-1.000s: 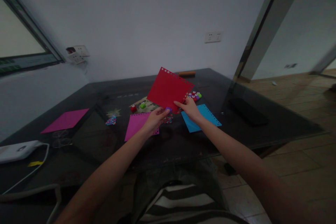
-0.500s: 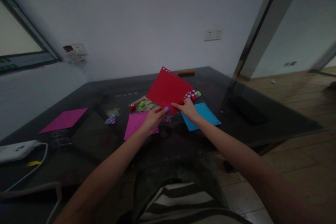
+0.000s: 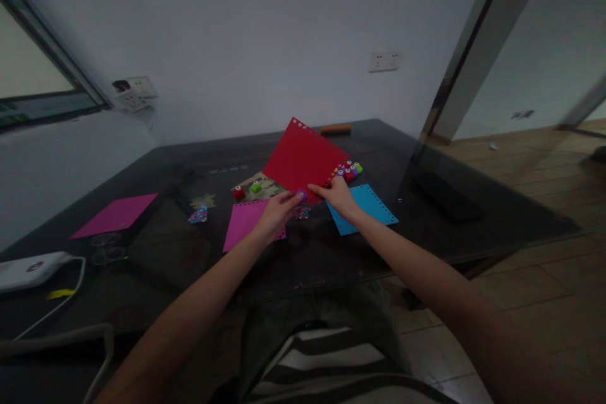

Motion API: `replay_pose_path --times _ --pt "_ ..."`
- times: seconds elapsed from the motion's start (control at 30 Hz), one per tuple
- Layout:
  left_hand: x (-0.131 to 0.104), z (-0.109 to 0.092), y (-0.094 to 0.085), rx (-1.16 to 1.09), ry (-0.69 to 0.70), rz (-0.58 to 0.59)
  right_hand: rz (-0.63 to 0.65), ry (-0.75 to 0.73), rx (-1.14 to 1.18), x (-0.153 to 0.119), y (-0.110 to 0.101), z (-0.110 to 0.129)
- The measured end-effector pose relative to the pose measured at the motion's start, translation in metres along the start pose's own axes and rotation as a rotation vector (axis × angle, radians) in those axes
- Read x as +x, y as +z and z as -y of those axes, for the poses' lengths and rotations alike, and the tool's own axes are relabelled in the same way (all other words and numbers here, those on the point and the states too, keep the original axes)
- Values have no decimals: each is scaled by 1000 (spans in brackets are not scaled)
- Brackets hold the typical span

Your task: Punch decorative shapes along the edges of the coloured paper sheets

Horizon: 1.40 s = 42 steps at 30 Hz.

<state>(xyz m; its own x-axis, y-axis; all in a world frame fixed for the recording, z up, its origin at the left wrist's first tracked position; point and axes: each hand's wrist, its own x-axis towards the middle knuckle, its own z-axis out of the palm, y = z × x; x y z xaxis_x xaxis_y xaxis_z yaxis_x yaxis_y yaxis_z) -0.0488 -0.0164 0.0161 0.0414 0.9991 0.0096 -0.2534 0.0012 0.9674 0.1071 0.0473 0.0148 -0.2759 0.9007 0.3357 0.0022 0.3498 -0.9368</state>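
Observation:
A red sheet of paper (image 3: 303, 161) is held tilted above the table, with a row of small punched holes along its far edge and more on its right edge. My right hand (image 3: 339, 196) pinches the sheet near its lower right edge. In my left hand (image 3: 277, 211), the fingers are closed around a small purple craft punch (image 3: 302, 196) at the sheet's near corner. Under the hands lie a pink sheet (image 3: 243, 224) with holes along its edges and some tiny colourful bits of paper (image 3: 302, 213). A blue punched sheet (image 3: 362, 208) rests by my right wrist.
Several red, purple and green punches (image 3: 349, 171) cluster behind the red sheet. A red punch (image 3: 238, 192) and a green punch (image 3: 256, 187) stand at left. Further left are colourful scraps (image 3: 199, 214), another pink sheet (image 3: 116, 214) and a white power strip (image 3: 33, 271). A black flat object (image 3: 447, 197) lies right.
Almost nothing differs. The far corner of the red sheet has risen very slightly; both hands keep their hold and place.

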Motion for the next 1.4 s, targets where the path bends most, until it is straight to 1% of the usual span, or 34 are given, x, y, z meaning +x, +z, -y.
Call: replay_pose_path --times 0.17,0.33,0.63,0.77,0.97,1.17,1.4 --pt "1 1 -1 5 -14 -10 0 -44 20 1 0 -2" --pt "0 -1 0 5 1 -4 13 -28 11 1 0 -2" --pt "-1 -2 1 38 25 -12 7 -66 0 -1 0 1" --pt "1 -1 -2 41 38 -4 7 -59 -11 -1 0 0" --pt "4 3 -5 115 66 -14 13 -57 -10 -1 1 2" --pt "6 5 -8 129 78 24 7 -57 -12 -1 2 4" --pt "6 5 -9 137 90 25 1 -33 -8 -2 2 5"
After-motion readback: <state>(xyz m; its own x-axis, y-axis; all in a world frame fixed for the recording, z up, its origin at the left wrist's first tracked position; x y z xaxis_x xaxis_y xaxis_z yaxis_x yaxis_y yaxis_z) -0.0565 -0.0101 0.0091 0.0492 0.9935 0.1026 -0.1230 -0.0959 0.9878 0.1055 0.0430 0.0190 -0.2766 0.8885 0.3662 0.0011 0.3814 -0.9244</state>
